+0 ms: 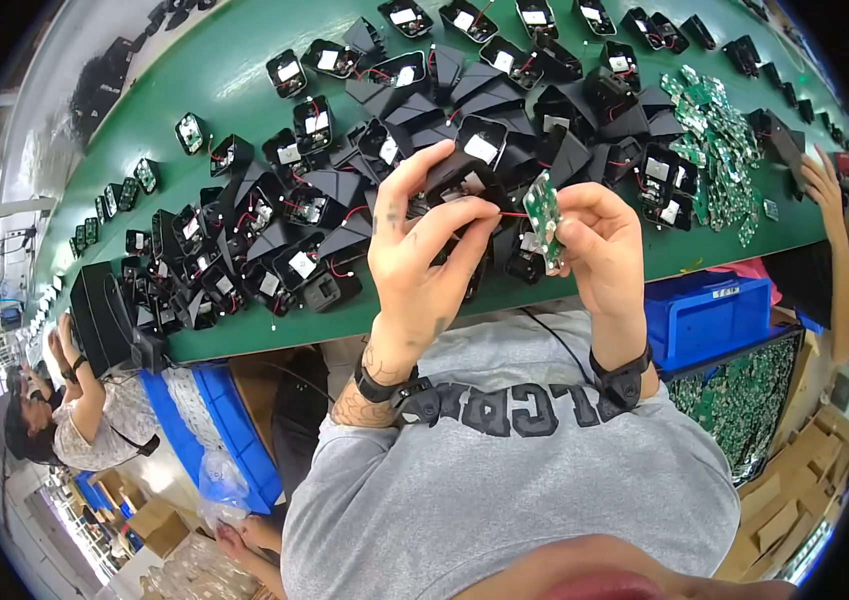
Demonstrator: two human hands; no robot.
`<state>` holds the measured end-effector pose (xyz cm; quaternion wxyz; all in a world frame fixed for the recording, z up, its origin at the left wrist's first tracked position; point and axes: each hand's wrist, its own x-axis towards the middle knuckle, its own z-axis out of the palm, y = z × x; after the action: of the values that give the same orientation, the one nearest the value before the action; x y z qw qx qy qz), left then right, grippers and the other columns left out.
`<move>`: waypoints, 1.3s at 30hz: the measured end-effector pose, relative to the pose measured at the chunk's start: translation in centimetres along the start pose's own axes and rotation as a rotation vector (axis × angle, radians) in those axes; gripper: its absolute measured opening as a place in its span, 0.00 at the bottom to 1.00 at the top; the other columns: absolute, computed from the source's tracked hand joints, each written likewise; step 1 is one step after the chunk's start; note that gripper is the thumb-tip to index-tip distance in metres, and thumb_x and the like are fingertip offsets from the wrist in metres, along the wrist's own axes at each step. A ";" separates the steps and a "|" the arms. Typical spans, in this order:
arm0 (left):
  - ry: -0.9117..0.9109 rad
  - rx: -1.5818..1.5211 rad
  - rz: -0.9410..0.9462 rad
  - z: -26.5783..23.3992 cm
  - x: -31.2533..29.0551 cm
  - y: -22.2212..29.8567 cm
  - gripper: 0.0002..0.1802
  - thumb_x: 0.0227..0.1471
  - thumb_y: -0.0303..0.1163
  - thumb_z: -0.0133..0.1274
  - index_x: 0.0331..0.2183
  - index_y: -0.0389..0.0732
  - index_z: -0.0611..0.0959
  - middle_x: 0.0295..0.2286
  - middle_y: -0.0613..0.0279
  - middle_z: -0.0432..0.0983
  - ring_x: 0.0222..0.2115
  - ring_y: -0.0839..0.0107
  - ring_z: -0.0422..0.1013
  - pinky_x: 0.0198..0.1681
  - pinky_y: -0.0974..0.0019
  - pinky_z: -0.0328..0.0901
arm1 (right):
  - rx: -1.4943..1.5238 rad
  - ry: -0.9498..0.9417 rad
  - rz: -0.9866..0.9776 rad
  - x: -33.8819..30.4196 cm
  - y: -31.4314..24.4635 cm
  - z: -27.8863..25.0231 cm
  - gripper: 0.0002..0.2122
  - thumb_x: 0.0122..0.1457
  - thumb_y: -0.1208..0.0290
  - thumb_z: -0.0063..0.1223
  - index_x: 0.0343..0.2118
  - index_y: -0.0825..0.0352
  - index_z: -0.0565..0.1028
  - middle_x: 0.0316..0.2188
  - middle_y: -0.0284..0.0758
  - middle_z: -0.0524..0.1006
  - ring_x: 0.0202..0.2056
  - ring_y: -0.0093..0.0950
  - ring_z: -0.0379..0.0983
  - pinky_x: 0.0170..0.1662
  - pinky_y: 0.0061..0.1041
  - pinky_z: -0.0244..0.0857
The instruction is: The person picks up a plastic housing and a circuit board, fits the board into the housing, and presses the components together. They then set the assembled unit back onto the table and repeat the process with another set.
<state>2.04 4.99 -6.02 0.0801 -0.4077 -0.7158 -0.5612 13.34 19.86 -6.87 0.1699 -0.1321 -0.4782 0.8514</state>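
Over the near side of the green table, my right hand (602, 245) pinches a small green circuit board (542, 212) on edge between thumb and fingers. My left hand (422, 240) is closed beside it, thumb and a finger pressed together on a thin red wire (513, 214) that reaches the board. Its other fingers rest around a black plastic housing (462, 180), open side up, with a pale part inside. The wire's end at the board is too small to make out.
Many black housings with red wires (312, 125) crowd the green table (234, 75). A pile of circuit boards (714, 140) lies to the right, above a blue bin (709, 315). Co-workers' hands (822, 190) show at the right, left and lower left.
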 end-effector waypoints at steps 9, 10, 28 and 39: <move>-0.016 -0.032 -0.042 0.3 -0.3 0.0 0.11 0.35 0.18 0.62 0.28 0.38 0.83 0.47 0.52 0.68 0.43 0.63 0.70 0.47 0.62 0.65 | -0.034 0.052 -0.044 0.4 0.6 0.6 0.11 0.56 0.75 0.54 0.41 0.73 0.70 0.26 0.38 0.78 0.20 0.20 0.73 0.19 0.13 0.64; -0.017 -0.034 -0.043 0.3 -0.3 -0.1 0.11 0.35 0.18 0.62 0.28 0.38 0.83 0.47 0.52 0.68 0.43 0.63 0.70 0.47 0.62 0.65 | -0.039 0.054 -0.040 0.4 0.5 0.6 0.11 0.56 0.76 0.54 0.41 0.73 0.71 0.26 0.38 0.78 0.21 0.21 0.73 0.20 0.13 0.64; -0.061 -0.259 -0.273 0.4 -0.6 0.2 0.04 0.49 0.25 0.54 0.29 0.33 0.80 0.51 0.50 0.61 0.46 0.62 0.67 0.31 0.75 0.72 | -0.783 -0.084 -0.630 0.7 0.3 1.9 0.11 0.42 0.86 0.61 0.31 0.69 0.79 0.30 0.36 0.75 0.31 0.24 0.72 0.32 0.18 0.66; 0.137 -0.153 -0.158 1.9 -1.1 0.1 0.06 0.43 0.17 0.58 0.29 0.32 0.81 0.51 0.49 0.62 0.42 0.71 0.70 0.29 0.79 0.72 | -0.896 0.166 -0.786 0.7 2.2 2.8 0.09 0.46 0.80 0.61 0.33 0.67 0.80 0.30 0.32 0.78 0.37 0.31 0.70 0.41 0.26 0.64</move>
<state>3.43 6.07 -7.26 0.0528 -0.3156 -0.6937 -0.6453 11.23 16.94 -7.35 0.4365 -0.0705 -0.7887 0.4273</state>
